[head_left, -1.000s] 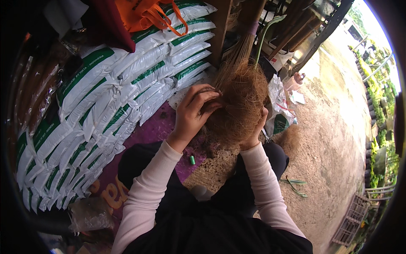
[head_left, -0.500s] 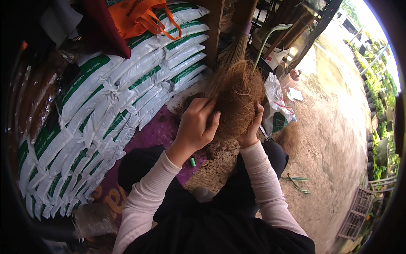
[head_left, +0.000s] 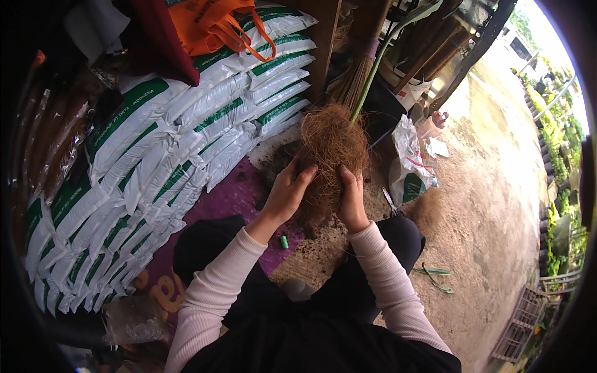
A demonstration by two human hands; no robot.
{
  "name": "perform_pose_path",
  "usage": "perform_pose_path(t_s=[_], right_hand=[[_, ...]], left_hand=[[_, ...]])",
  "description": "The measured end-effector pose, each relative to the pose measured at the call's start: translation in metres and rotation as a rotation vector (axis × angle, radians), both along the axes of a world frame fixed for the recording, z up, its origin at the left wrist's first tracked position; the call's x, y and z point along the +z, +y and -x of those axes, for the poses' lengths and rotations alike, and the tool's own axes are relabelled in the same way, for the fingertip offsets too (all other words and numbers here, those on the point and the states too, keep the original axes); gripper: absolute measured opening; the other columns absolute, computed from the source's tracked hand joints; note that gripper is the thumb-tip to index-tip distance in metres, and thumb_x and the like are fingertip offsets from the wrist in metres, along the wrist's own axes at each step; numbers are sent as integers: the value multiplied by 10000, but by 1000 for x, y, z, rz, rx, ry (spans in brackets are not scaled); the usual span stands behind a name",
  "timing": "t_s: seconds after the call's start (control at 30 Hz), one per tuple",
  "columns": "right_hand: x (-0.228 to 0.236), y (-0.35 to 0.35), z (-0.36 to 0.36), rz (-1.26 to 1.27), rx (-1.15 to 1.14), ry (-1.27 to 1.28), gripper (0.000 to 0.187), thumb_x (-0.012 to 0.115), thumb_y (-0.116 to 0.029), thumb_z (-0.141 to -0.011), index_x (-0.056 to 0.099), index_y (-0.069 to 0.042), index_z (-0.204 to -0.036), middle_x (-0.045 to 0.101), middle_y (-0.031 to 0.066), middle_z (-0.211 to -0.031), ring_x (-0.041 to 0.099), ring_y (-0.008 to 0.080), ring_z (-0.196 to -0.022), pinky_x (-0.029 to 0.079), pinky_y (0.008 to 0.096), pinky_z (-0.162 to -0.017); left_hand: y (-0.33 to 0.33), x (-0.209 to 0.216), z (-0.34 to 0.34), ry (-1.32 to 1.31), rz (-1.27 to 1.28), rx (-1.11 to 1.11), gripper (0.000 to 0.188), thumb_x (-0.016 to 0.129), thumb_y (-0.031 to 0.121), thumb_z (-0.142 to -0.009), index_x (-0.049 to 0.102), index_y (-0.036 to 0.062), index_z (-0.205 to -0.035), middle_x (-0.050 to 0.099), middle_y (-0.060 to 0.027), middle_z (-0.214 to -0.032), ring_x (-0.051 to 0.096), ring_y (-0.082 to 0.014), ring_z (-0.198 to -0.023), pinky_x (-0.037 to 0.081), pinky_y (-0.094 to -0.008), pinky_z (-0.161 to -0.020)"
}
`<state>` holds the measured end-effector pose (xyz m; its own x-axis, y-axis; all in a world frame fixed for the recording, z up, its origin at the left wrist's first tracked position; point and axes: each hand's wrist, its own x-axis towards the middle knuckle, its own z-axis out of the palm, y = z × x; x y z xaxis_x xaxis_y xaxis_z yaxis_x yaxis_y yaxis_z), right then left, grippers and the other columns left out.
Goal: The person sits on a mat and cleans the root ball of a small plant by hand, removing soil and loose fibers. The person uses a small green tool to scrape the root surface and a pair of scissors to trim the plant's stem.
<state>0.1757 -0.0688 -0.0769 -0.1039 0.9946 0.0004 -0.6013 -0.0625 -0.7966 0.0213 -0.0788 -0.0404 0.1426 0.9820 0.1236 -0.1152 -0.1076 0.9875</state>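
Observation:
Between my two hands is a shaggy ball of brown coconut fibre (head_left: 334,140), with a long green plant stem (head_left: 365,84) rising from its top. My left hand (head_left: 287,191) presses on its left side, the thumb on the near face. My right hand (head_left: 353,204) grips the lower right side, thumb up against the fibres. Whatever lies inside the ball is hidden. Below my left wrist, a small green cylinder, perhaps a thread spool (head_left: 284,242), lies on a purple sheet (head_left: 239,189). Dark crumbs of soil are scattered beneath the ball.
White-and-green sacks (head_left: 168,161) are stacked at left, topped by an orange bag (head_left: 211,28). A broom (head_left: 354,78) stands behind the ball. To the right are a crumpled plastic bag (head_left: 407,152), a loose fibre tuft (head_left: 428,211), cut leaves (head_left: 435,276) and a crate (head_left: 519,326).
The fibre ball has come lower and slightly left, turned in my hands. My right hand has shifted left and down onto its near side, and more of the stem shows.

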Motion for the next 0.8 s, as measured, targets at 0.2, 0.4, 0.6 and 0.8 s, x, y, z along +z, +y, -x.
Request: perform_pose_path(t_s=[0.2,0.4,0.6,0.8], right_hand=[[15,-6,0,-89,18,25,563,538,-59,-897,305,-4,-1407,471,130,-1319,476,236,-1214,388,361,-1041],[21,-5,7,-341,-23,-273,708,629,-92,-820,279,12,-1427,470,144,-1344,477,235,-1232,387,365,-1037],[18,-3,10,-504,-63,-495,914,716,-200,-666,268,16,-1432,539,177,-1274,519,257,-1201,368,374,-1044],[26,-6,9,-587,-67,-383,1068,744,-256,-648,109,-5,-1470,371,216,-1400,401,318,-1305,306,422,-1089]], left_hand=[[8,34,29,721,-571,418,555,520,492,-880,590,13,-1153,519,-185,-1206,499,-317,-1108,311,-450,-1013],[-6,58,-3,979,-1044,411,793,516,596,-826,416,5,-1345,358,-242,-1415,335,-369,-1332,172,-559,-1098],[20,37,-3,721,-720,388,953,580,595,-806,206,20,-1469,388,-208,-1425,378,-363,-1323,113,-571,-1122],[19,44,7,332,-311,51,558,619,407,-869,546,-29,-1209,622,-176,-1084,618,-293,-995,419,-395,-952]])
